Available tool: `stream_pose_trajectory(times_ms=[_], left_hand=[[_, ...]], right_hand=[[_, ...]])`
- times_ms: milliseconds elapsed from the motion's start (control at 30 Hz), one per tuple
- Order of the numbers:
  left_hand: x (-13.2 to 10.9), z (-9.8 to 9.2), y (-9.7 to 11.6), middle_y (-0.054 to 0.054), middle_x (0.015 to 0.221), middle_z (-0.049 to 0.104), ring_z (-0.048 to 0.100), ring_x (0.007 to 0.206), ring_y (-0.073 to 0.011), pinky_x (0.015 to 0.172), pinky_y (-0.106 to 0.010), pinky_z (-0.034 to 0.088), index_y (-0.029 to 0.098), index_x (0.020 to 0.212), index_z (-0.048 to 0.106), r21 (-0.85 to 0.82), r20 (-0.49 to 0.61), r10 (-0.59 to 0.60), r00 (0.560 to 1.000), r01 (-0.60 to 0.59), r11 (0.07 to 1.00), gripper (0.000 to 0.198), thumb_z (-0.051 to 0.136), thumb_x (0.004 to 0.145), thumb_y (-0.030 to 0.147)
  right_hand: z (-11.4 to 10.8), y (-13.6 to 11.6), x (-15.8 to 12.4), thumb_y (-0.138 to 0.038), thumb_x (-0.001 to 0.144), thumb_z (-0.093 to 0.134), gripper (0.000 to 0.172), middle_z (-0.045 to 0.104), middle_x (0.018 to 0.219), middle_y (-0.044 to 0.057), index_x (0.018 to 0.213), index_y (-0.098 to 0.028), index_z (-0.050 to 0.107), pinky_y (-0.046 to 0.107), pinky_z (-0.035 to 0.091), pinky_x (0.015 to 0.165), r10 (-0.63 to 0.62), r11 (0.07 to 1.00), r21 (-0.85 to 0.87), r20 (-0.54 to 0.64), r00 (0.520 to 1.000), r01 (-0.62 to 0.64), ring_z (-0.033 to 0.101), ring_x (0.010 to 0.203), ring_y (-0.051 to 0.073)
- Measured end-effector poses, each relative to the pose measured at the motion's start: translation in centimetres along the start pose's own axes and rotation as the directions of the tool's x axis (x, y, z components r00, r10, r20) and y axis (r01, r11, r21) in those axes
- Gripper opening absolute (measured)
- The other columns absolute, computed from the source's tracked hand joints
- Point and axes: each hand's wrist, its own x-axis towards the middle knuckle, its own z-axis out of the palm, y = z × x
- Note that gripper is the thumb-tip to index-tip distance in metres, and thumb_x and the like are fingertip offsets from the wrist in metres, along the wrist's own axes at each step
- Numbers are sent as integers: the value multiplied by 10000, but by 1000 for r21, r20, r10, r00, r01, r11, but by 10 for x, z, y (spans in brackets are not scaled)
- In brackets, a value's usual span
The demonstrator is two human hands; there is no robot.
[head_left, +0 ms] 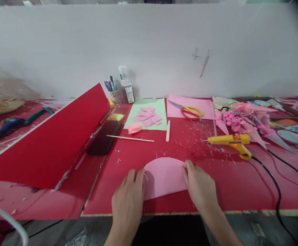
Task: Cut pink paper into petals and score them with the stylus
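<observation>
A pink half-round piece of paper (164, 176) lies on the red table (241, 184) near its front edge. My left hand (128, 201) rests on the paper's left edge with its fingers curled onto it. My right hand (198, 186) pinches the paper's right edge between fingers and thumb. Both hands hold the sheet flat from either side.
A yellow glue gun (232, 141) lies to the right, its black cord trailing off the table. Beyond are scissors (189, 111) on pink paper, pink scraps on a green sheet (147, 116), a glue stick (168, 131), a thin wooden stick (129, 138), a tilted red board (48, 140) and pink cones (243, 119).
</observation>
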Motion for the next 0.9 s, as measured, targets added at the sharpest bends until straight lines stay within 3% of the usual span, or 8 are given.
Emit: stream_pose_trajectory(times_ms=[100,133,200,267,433,733,833,900], left_hand=[[0,5,15,-70,1196,540,498,1077,-235,854,-389,447,204,1161,527,-8,-103,210,972,-212,977,387,408,820,66],[0,8,22,-59,1245,511,451,1139,-223,933,-399,399,200,1200,493,-67,-105,337,935,-345,936,391,406,833,98],[-1,12,32,-13,1348,409,352,1231,-196,1017,-391,322,223,1302,362,-219,-86,593,801,-596,773,434,393,874,293],[-2,14,35,-10,1421,277,244,1292,-193,1054,-405,258,214,1366,214,-316,-73,683,727,-666,676,576,343,867,470],[-9,12,7,-18,1459,120,138,1325,-243,1047,-505,186,302,1375,132,-343,8,761,649,-713,612,702,318,790,642],[-24,12,-58,15,1449,173,220,1303,-234,1054,-426,193,326,1370,123,-190,6,739,673,-725,662,723,413,772,610],[-26,11,-74,40,1442,201,223,1302,-203,1065,-387,168,324,1372,112,-143,11,730,683,-721,678,667,390,814,561],[-27,12,-80,39,1436,223,231,1298,-211,1065,-382,171,333,1369,124,-121,10,716,698,-710,694,694,437,793,557]], right_hand=[[1,0,0,-248,861,412,140,602,602,31,802,-188,525,238,270,441,-26,1000,-8,-29,999,26,604,557,187],[1,0,0,-246,863,403,148,601,597,34,798,-187,523,239,272,442,-32,999,-15,-35,999,31,604,557,187],[-1,0,0,-239,866,392,160,602,586,40,790,-184,522,240,275,443,-39,999,-27,-36,999,38,605,552,184],[-2,0,0,-232,867,389,159,612,591,44,795,-183,522,240,277,445,-42,999,-33,-31,999,41,609,554,180],[-3,1,0,-224,872,382,149,620,606,41,813,-185,513,237,272,446,-47,999,-20,-21,999,46,614,560,177],[-7,4,3,-237,880,388,153,604,612,38,855,-173,525,239,291,438,-71,997,-12,65,995,72,608,569,192],[-8,9,5,-192,861,406,164,625,699,83,908,-150,558,276,382,517,-178,982,-58,9,984,178,609,686,229],[-10,9,1,-114,832,420,244,635,874,116,1032,-159,553,335,428,655,-333,942,-75,-100,938,326,585,836,255]])
